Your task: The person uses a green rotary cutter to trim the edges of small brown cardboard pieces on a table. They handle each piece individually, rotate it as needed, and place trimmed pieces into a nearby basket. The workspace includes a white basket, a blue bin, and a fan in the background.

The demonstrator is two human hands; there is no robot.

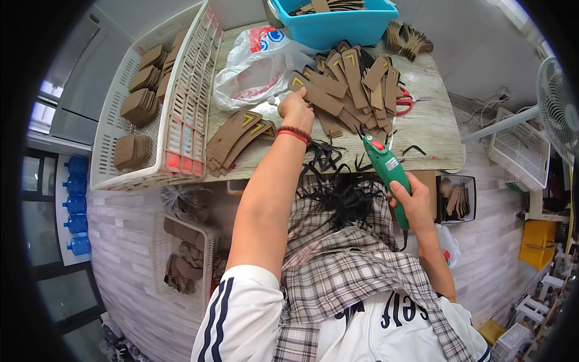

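Note:
My left hand [295, 107] reaches onto the table and grips a brown flat piece with a yellow mark [313, 93] at the edge of a spread pile of such pieces [356, 78]. A red bead bracelet sits on that wrist. My right hand [413, 202] holds a green electric cutting tool [386, 163] with a red button, its tip pointing at the table's near edge. Black trimmed strips [341, 187] lie heaped on the checked cloth over my lap. A second stack of brown pieces [238, 136] lies left of my left hand.
A white slatted basket [181, 108] with stacked brown pieces stands at the left. A plastic bag [256, 66], a blue tub [332, 24] and red-handled scissors [405, 101] are on the table. Another basket [184, 253] sits on the floor, a fan [558, 108] at the right.

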